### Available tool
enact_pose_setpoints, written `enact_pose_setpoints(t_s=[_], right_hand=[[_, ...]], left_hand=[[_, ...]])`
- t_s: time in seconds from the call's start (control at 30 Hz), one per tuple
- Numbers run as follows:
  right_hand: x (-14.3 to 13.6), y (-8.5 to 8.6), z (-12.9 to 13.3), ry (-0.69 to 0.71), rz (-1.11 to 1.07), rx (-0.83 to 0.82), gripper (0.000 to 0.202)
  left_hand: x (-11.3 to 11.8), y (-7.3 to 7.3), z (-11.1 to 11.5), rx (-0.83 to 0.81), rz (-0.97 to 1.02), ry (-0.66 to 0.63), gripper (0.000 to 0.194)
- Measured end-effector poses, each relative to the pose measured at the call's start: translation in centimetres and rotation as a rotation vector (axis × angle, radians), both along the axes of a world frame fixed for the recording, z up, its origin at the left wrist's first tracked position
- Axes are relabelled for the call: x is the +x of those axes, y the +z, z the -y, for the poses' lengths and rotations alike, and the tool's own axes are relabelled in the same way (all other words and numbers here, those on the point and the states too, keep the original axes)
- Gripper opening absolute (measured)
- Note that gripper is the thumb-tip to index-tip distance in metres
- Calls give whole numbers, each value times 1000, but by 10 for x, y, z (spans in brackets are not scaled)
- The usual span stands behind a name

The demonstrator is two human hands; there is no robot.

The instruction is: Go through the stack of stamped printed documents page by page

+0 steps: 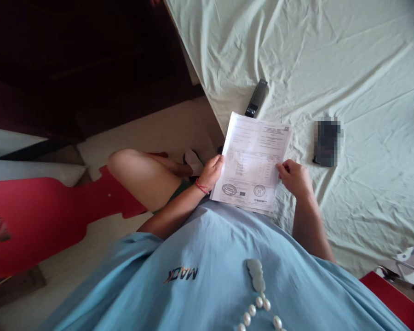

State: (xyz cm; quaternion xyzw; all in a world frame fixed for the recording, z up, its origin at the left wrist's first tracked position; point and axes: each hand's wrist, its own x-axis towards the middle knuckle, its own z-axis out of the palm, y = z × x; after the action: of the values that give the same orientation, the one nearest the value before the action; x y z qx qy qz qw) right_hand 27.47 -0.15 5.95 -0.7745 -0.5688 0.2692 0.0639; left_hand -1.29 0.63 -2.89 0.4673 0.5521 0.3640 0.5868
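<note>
A rumpled pale bed sheet (331,69) fills the upper right of the frame, its creases running toward a dark wooden furniture front (72,59) at upper left and a bare floor (158,128) between them. A person in a light blue T-shirt (210,271) sits at the bed's edge, one bare knee (138,177) raised at centre left above a red mat (37,216). At centre frame a printed sheet of paper (251,161), stamped near its lower edge, is held flat and facing the viewer, apparently for reading. The left hand (212,171), a red cord at the wrist, pinches the paper's left margin with thumb over the top and fingers curled beneath; the right hand (295,177) grips the right margin the same way, fingers folded closed on the edge. Just above the page a dark remote control (257,97) lies on the sheet, and to the right a blurred dark phone (327,141) rests within reach. A bead necklace (258,303) hangs at bottom centre.
</note>
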Motion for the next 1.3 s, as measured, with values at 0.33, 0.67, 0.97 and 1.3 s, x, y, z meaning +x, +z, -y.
enact_pose_setpoints(t_s=[0.33, 0.67, 0.97, 1.3], right_hand=[[-2, 1, 2, -23, -50, -25, 31], [-3, 1, 4, -49, -81, -37, 29], [0, -4, 7, -63, -158, -29, 29], [8, -15, 13, -32, -176, 160, 32]], left_hand=[[1, 1, 0, 99, -175, -1, 45], [1, 0, 0, 1, 84, 39, 62], [3, 1, -2, -198, 384, 103, 64], [1, 39, -8, 22, 383, -24, 56]])
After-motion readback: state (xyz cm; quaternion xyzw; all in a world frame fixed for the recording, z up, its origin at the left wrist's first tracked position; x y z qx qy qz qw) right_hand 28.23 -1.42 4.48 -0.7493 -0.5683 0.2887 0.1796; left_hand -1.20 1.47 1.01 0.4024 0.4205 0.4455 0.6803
